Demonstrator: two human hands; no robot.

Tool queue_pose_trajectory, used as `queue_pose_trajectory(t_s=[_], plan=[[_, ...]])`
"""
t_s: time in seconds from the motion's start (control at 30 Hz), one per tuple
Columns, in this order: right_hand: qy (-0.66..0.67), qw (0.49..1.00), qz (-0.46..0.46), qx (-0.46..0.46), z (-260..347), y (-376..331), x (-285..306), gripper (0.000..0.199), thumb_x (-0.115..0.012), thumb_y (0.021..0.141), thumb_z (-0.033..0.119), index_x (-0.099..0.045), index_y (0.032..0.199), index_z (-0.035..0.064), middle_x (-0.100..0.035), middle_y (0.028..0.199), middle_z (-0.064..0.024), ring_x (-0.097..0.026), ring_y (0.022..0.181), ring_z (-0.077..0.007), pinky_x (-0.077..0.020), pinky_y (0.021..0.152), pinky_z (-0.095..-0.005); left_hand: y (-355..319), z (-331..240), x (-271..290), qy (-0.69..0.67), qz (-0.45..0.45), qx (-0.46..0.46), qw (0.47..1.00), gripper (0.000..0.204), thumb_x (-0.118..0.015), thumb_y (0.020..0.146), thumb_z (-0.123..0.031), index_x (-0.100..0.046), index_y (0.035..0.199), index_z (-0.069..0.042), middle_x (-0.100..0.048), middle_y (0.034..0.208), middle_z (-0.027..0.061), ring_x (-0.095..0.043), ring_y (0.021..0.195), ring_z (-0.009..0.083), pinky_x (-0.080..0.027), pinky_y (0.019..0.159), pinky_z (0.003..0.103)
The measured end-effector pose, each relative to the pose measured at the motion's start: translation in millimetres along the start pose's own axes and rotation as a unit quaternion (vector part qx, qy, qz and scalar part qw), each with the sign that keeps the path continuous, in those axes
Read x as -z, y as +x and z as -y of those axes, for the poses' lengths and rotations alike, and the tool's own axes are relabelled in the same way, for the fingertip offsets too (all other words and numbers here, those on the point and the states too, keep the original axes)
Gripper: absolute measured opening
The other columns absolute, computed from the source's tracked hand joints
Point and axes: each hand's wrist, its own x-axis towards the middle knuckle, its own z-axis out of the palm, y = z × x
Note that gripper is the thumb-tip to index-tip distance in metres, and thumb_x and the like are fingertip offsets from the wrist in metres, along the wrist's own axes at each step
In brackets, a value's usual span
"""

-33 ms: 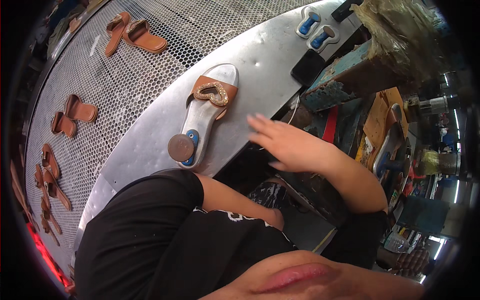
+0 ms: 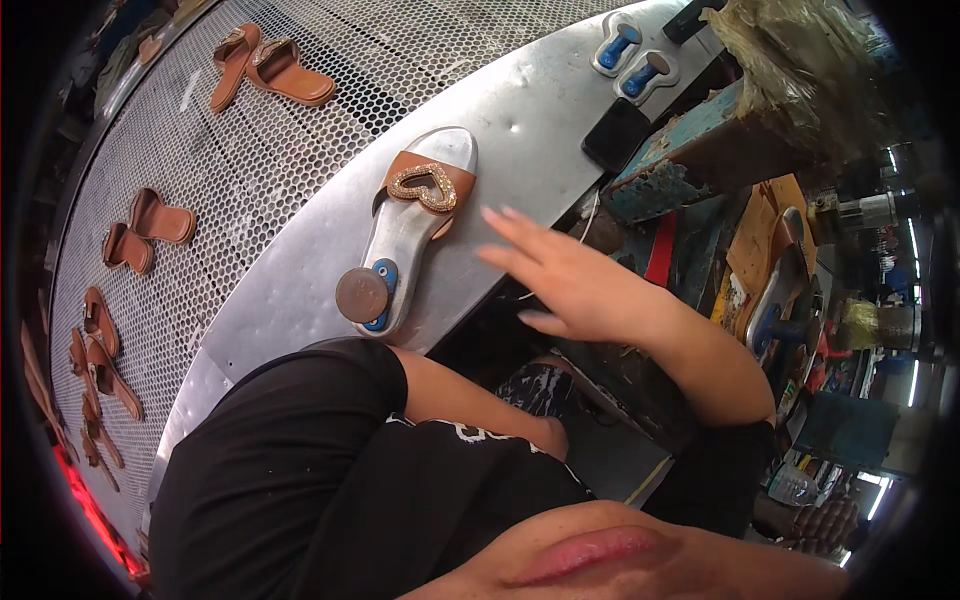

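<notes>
One silver shoe last [image 2: 400,240] lies left of centre in the frame on a curved metal ledge [image 2: 530,150], its toe toward the top. A brown sandal strap [image 2: 400,170] wraps its forepart, bearing a sparkling heart-shaped ornament [image 2: 436,205], and at its heel sits a blue fitting [image 2: 384,270] with a round brown disc [image 2: 361,296]. Near it, at the middle of the frame, the right hand [image 2: 565,275] is held with fingers spread and thumb apart, gripping nothing, its fingertips short of the last. The left forearm [image 2: 465,395] runs below, but its hand is hidden, so I cannot tell its state. At the upper right, two smaller silver pieces with blue posts [image 2: 635,62] stand near a flat black device [image 2: 616,134]. Brown sandals lie across the perforated mesh surface [image 2: 230,175]: one pair [image 2: 290,85] at the upper left, more [image 2: 105,365] down the left side.
</notes>
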Motion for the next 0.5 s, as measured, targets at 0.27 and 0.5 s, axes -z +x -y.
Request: queue_pose_trajectory(t_s=[0.27,0.5], plan=[[-0.047,0.985,-0.163,0.011,8,3,10,0.072,-0.075,0.073,0.01,-0.042,0.137,0.004,-0.028,0.154,-0.0207,-0.03,0.142,-0.0397,-0.0363,0.11,-0.0478,5,-3,7,0.009,0.074,0.036,0.997,0.011,-0.07,0.079,-0.013,-0.075,0.088,-0.009,-0.072,0.094,0.012,-0.07,0.087,0.0314,-0.057,0.052,0.049],[-0.013,0.999,-0.023,0.023,6,4,11,0.072,-0.075,0.074,0.011,-0.042,0.137,0.0037,-0.03,0.153,-0.0221,-0.031,0.142,-0.0393,-0.0357,0.111,-0.0469,-6,-7,17,0.053,0.038,-0.01,0.998,0.01,-0.07,0.079,-0.013,-0.076,0.085,-0.007,-0.073,0.092,0.0125,-0.07,0.087,0.0316,-0.058,0.054,0.047]])
